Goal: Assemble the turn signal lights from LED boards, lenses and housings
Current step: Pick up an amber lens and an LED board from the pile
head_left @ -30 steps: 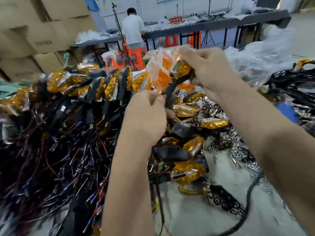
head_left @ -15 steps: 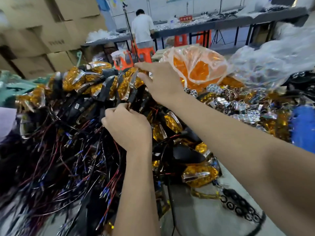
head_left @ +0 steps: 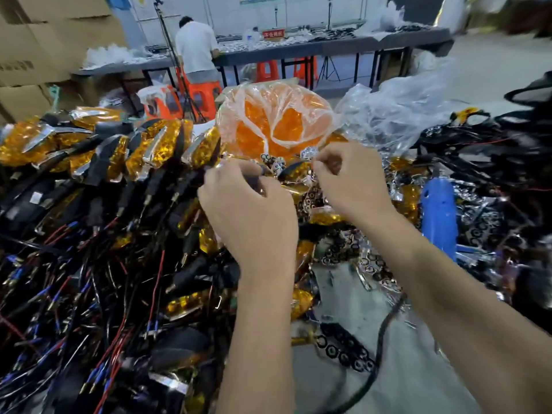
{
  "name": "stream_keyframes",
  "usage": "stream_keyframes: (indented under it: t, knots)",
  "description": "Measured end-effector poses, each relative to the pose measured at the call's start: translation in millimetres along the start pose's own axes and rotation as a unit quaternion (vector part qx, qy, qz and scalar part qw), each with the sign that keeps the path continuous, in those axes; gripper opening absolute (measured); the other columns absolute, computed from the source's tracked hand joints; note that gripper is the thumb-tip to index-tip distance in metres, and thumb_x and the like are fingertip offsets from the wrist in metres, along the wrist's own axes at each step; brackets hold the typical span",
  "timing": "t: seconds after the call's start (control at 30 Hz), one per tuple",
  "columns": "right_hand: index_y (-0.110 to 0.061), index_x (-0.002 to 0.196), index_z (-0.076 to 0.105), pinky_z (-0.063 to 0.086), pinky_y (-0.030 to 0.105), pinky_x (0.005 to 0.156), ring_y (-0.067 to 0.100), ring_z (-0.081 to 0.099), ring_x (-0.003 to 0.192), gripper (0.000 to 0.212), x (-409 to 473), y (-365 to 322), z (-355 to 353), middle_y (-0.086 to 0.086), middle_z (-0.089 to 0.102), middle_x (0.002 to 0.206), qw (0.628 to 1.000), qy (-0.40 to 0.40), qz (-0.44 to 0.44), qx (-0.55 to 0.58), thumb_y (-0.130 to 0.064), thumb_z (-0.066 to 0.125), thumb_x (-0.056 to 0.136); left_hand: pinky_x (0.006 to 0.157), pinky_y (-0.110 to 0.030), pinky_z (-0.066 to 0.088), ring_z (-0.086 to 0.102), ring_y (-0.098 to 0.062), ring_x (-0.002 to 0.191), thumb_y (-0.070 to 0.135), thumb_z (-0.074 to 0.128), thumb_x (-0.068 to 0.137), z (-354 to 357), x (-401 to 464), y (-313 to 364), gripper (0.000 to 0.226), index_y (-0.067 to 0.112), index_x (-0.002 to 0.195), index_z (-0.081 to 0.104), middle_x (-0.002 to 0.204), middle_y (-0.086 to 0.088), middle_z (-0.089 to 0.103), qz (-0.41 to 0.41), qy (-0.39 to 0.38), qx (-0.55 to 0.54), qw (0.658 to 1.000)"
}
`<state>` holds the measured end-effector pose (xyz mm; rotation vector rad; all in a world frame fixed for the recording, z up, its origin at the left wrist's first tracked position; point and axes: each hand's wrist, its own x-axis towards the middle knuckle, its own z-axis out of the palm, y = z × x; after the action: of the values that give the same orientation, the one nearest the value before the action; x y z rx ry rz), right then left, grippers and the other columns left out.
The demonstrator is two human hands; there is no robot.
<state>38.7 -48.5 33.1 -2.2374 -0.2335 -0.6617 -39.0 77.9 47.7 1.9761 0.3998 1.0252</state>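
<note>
We cannot read the red sign (head_left: 273,34). Our left hand (head_left: 251,210) grips a black housing (head_left: 257,177); our right hand (head_left: 352,180) pinches a shiny chrome reflector piece (head_left: 309,151).

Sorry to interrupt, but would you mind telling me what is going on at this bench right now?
A person is putting together turn signal lights. The left hand grips a dark housing, and the right hand pinches a small silvery part just above it, in front of a bag of orange lenses. Finished amber lights with loose wires are heaped to the left. What exactly the right hand is fitting is too blurred to tell.
</note>
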Motion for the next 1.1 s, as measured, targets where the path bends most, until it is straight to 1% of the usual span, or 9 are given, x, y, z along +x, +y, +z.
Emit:
stream_keyframes:
  t: [0.13, 0.27, 0.37, 0.47, 0.57, 0.7, 0.93, 1.0, 1.1]
  knots:
    - [-0.028, 0.088, 0.076, 0.052, 0.027, 0.078, 0.014, 0.066, 0.081, 0.013, -5, 54, -44, -0.004, 0.075, 0.089, 0.988, -0.045, 0.089, -0.116, -0.018, 0.069, 0.092, 0.073, -0.031, 0.05, 0.062, -0.009, 0.08, 0.013, 0.062, 0.088, 44, -33, 14, 0.014, 0.024, 0.082, 0.067, 0.08, 0.009, 0.066, -0.046, -0.175, -0.046, 0.982]
    - [-0.019, 0.107, 0.072, 0.055, 0.036, 0.086, 0.029, 0.067, 0.099, 0.019, -10, 81, -68, 0.007, 0.074, 0.106, 0.934, -0.161, 0.102, -0.301, -0.023, 0.073, 0.089, 0.084, -0.036, 0.051, 0.063, -0.018, 0.095, 0.014, 0.061, 0.088, 76, -60, 15, 0.015, 0.025, 0.082, 0.069, 0.084, 0.011, 0.067, -0.038, -0.283, -0.042, 0.957]
    - [-0.011, 0.125, 0.054, 0.047, 0.039, 0.093, 0.034, 0.057, 0.115, 0.058, -14, 87, -71, 0.015, 0.057, 0.123, 0.89, -0.228, 0.093, -0.384, -0.046, 0.08, 0.087, 0.086, -0.036, 0.053, 0.064, -0.014, 0.094, 0.015, 0.063, 0.089, 86, -62, 6, 0.015, 0.027, 0.086, 0.071, 0.091, 0.013, 0.07, 0.005, -0.297, -0.019, 0.955]
    - [-0.013, 0.131, 0.05, 0.047, 0.041, 0.09, 0.037, 0.056, 0.113, 0.057, -12, 89, -71, 0.017, 0.051, 0.128, 0.874, -0.245, 0.085, -0.411, -0.04, 0.077, 0.089, 0.073, -0.022, 0.049, 0.062, 0.0, 0.082, 0.015, 0.064, 0.088, 82, -59, -3, 0.019, 0.031, 0.081, 0.069, 0.086, 0.018, 0.069, 0.012, -0.27, -0.034, 0.962]
    - [-0.016, 0.106, 0.054, 0.044, 0.036, 0.071, 0.031, 0.055, 0.088, 0.024, -10, 84, -67, 0.012, 0.053, 0.108, 0.874, -0.241, 0.081, -0.415, -0.021, 0.07, 0.09, 0.064, -0.016, 0.043, 0.062, 0.002, 0.075, 0.013, 0.065, 0.088, 77, -59, -13, 0.021, 0.032, 0.078, 0.07, 0.081, 0.019, 0.067, -0.018, -0.265, -0.025, 0.964]
    - [-0.011, 0.078, 0.042, 0.045, 0.033, 0.05, 0.021, 0.052, 0.058, 0.025, -9, 82, -66, 0.005, 0.054, 0.07, 0.89, -0.224, 0.074, -0.39, 0.001, 0.063, 0.086, 0.06, -0.018, 0.043, 0.063, -0.003, 0.069, 0.013, 0.066, 0.088, 75, -59, -16, 0.021, 0.031, 0.079, 0.071, 0.079, 0.016, 0.069, -0.026, -0.266, -0.034, 0.963]
    - [-0.023, 0.11, 0.07, 0.055, 0.027, 0.077, 0.008, 0.068, 0.079, 0.021, -16, 86, -102, -0.007, 0.072, 0.084, 0.99, -0.065, 0.11, -0.067, -0.015, 0.074, 0.091, 0.068, -0.034, 0.06, 0.072, -0.011, 0.072, 0.013, 0.067, 0.089, 77, -59, -18, 0.017, 0.027, 0.082, 0.073, 0.083, 0.01, 0.073, -0.057, -0.269, -0.09, 0.957]
    - [-0.021, 0.114, 0.07, 0.052, 0.024, 0.072, 0.008, 0.066, 0.073, 0.022, -18, 81, -113, -0.002, 0.075, 0.085, 0.974, -0.091, 0.138, 0.153, -0.011, 0.074, 0.094, 0.066, -0.038, 0.062, 0.074, -0.015, 0.07, 0.014, 0.068, 0.093, 76, -59, -16, 0.009, 0.021, 0.09, 0.073, 0.085, 0.002, 0.075, -0.104, -0.293, -0.156, 0.937]
    - [-0.01, 0.12, 0.067, 0.049, 0.023, 0.061, 0.013, 0.061, 0.073, 0.021, -24, 76, -120, 0.005, 0.07, 0.089, 0.901, -0.187, 0.136, 0.366, -0.006, 0.066, 0.1, 0.064, -0.031, 0.061, 0.077, -0.026, 0.079, 0.027, 0.07, 0.098, 74, -58, -9, 0.021, 0.012, 0.113, 0.07, 0.107, -0.01, 0.078, -0.25, -0.384, -0.329, 0.826]
